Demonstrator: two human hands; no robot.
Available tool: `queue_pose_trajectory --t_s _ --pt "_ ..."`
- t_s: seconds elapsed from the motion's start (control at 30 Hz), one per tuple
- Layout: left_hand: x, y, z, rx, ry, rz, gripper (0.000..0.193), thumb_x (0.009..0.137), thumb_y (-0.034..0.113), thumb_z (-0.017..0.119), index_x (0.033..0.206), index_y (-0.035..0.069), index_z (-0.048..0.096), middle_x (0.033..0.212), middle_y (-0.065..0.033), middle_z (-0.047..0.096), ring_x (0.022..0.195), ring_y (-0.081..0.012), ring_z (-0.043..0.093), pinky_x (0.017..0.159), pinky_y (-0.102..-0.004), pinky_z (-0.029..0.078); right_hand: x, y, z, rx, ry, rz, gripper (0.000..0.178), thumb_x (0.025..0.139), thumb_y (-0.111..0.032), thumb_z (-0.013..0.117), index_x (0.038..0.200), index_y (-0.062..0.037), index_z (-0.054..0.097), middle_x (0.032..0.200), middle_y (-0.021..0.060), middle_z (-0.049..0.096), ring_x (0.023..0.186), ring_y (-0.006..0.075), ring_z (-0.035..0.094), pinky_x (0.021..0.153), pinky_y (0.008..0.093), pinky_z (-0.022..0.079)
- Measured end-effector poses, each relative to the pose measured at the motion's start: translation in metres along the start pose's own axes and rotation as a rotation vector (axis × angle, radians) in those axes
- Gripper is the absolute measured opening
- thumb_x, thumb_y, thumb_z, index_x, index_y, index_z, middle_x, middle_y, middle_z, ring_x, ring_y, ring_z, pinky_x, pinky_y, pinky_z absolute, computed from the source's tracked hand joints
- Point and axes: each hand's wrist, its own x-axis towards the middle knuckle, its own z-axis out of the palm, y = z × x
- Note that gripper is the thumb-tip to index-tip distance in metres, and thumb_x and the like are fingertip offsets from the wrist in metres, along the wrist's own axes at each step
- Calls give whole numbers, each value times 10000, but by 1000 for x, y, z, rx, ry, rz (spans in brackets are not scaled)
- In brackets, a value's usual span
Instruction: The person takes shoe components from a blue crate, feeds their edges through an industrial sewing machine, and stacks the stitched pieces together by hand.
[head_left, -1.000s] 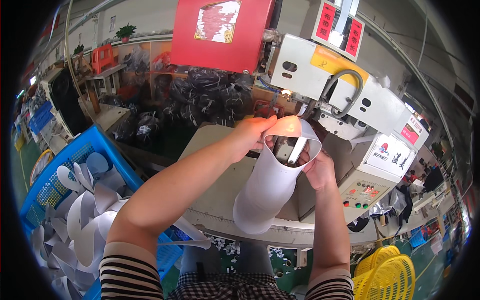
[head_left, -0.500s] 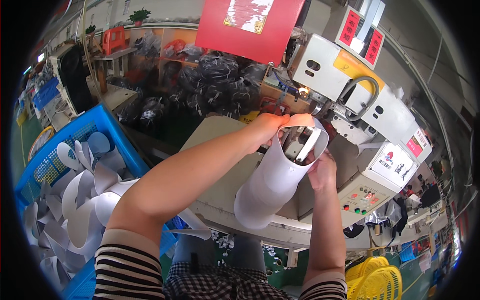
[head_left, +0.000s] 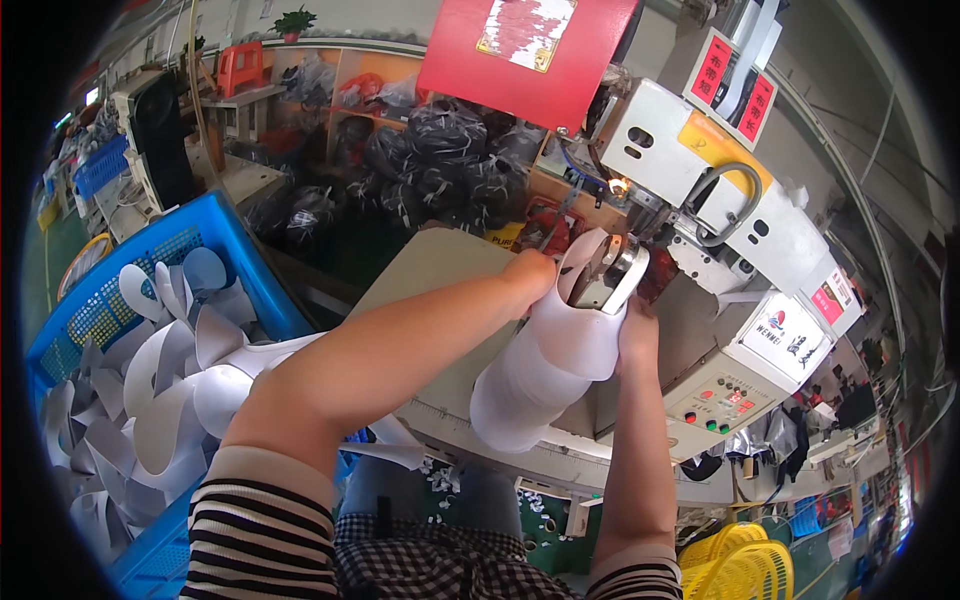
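A white piece of flexible sheet, curled into a tube that looks like a shoe upper, surrounds the narrow metal arm of a machine. On its left, my left hand grips the upper edge, with the fingertips partly hidden behind it. Along the right side of the tube, my right hand is closed on the edge, its fingers mostly out of sight. The metal arm's end sticks out of the tube's open top, below the lit machine head.
A blue basket full of similar white pieces stands at my left. The machine's control box is at right, above yellow baskets. Black bags are piled behind the worktable. White scraps lie on the floor.
The tube's right rim has dropped, baring more of the metal arm, while its left edge stands up as a flap. My right hand has shifted slightly up and left. The view has shifted a little.
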Motion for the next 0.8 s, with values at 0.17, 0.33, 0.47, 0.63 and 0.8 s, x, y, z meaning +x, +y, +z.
queue_pose_trajectory --t_s 0.17,0.33,0.47,0.63,0.8 --pt "-31 -5 -15 820 208 639 518 857 414 460 1059 -61 501 917 -229 579 892 -404 553 803 -419 433 -30 4 -32 -810 151 -460 360 897 -320 423 958 17 536 897 241 584 868 390 571 764 420 436" --pt "-102 33 -120 1081 -330 329 465 860 408 474 1015 -27 529 910 -188 584 900 -305 561 770 -375 429 -124 26 -10 -351 73 -833 150 773 11 584 856 -40 470 731 45 484 558 109 387 505 228 338" --pt "-134 20 -183 1296 -453 142 324 889 340 449 972 53 574 917 -114 598 885 -264 564 782 -358 423 -181 8 47 -565 -502 -1189 312 629 19 624 907 -122 611 932 88 551 839 251 537 700 351 431" --pt "-155 -9 -209 1245 -410 127 262 885 286 470 976 65 576 937 -107 599 908 -251 563 810 -340 415 -183 -6 86 -353 -829 -1396 301 632 -62 635 922 -145 619 1030 34 547 967 237 518 818 358 424" --pt "-162 -21 -251 1081 44 233 148 798 132 504 862 64 618 897 -126 620 873 -266 588 759 -348 451 -203 -10 56 -165 -1081 -1531 90 646 -103 606 731 -125 583 980 14 594 1000 208 532 860 396 445"
